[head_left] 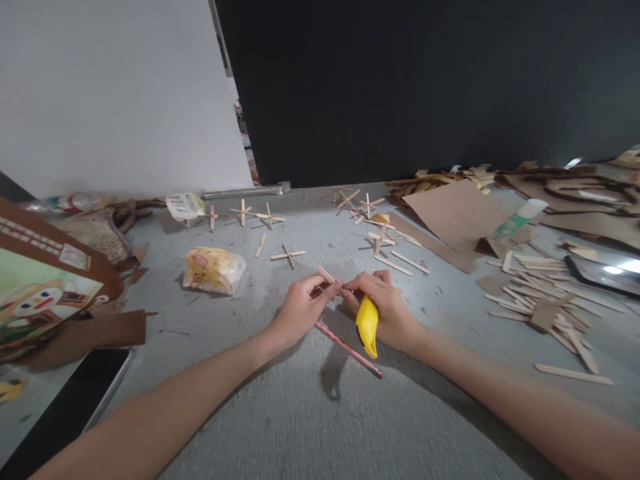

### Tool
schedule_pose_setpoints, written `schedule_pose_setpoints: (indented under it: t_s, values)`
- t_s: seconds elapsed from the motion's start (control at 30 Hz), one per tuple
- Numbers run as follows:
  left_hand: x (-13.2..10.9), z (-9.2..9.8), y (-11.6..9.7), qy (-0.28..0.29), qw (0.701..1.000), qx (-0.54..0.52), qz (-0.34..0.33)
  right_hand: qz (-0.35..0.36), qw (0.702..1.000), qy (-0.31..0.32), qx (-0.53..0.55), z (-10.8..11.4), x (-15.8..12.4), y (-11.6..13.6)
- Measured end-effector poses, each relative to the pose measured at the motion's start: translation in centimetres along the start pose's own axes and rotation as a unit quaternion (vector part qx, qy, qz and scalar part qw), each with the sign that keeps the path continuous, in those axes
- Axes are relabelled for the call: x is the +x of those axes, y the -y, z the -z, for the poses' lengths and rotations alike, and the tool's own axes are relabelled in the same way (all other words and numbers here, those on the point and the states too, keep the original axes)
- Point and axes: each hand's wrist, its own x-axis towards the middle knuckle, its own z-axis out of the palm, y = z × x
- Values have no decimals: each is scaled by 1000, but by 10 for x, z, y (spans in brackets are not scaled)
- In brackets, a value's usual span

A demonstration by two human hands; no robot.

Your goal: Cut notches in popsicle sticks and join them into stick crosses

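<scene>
A wooden craft stick [326, 274] is pinched in my left hand [303, 305], its end poking up past the fingers. My right hand [387, 308] is closed around a curved yellow tool handle [369, 327]; its working end is hidden by the fingers, so I cannot tell the exact kind. The fingertips of both hands meet at the stick. Below them a pink pencil [350, 349] lies slanted on the grey table [280, 413]. Just beyond the hands lies a cross of two craft sticks [289, 254].
More stick crosses [243, 212] lie toward the back. A plastic packet [214, 270] is left of them. Loose craft sticks [540, 293], cardboard [450, 213] and a glue stick [520, 219] are on the right. A phone [70, 407] and brown bag [50, 280] are on the left.
</scene>
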Motion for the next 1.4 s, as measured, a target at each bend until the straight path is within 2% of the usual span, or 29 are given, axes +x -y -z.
schedule_pose_setpoints:
  t_s: [0.13,0.23,0.3,0.37,0.5,0.63,1.07,1.4]
  values:
    - [0,0,2,-22,999,-42,25,-18,999,-26,-11,2,-1,2]
    - [1,-1,4,8,991,-108,75,-5,995,-97,-5,4,-3,2]
    - [2,-1,5,15,990,-120,78,0,988,-152,3,6,-5,2]
    - [3,-2,6,9,990,-120,67,-12,984,-177,15,8,-8,3]
    - [2,-2,6,8,990,-113,83,-40,988,-130,67,12,-13,8]
    - [-3,-3,5,-5,992,-89,94,-19,994,-82,64,13,-11,13]
    - [-6,-5,7,26,996,-55,62,14,997,-62,31,-1,-15,23]
    - [-5,-4,11,41,998,-23,40,36,998,-40,27,3,-11,23]
